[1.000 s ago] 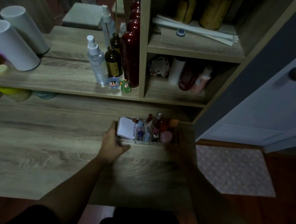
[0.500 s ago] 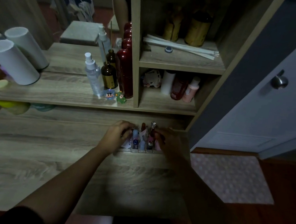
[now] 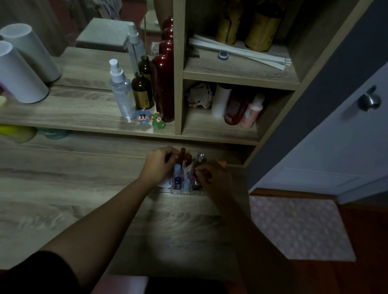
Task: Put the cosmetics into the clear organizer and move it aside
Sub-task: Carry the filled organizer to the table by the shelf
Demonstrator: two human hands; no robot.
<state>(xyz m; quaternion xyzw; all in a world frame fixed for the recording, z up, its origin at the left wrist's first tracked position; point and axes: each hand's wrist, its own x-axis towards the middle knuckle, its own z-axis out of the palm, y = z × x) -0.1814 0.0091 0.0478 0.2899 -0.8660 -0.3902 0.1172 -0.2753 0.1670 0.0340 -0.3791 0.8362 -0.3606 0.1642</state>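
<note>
The clear organizer [image 3: 183, 190] stands on the wooden desk [image 3: 63, 193], near its back right corner, just below the shelf. It holds several small cosmetics: a red tube [image 3: 182, 155], a glass bottle [image 3: 199, 158], light blue items and a white packet. My left hand [image 3: 160, 164] curls over its left side, fingers closed around the top edge. My right hand [image 3: 216, 175] wraps its right side and hides that end. The light is dim.
A shelf [image 3: 72, 115] above the desk carries a spray bottle [image 3: 121, 91], a brown bottle, a tall red bottle [image 3: 165, 84], two small figurines and a white cylinder [image 3: 14, 73]. Cubbies with bottles lie right of them. A door [image 3: 368, 141] and pink mat [image 3: 299, 227] are at the right.
Both hands have moved from the organizer's front corners up onto its sides and closed on it. The organizer has shifted slightly back toward the shelf.
</note>
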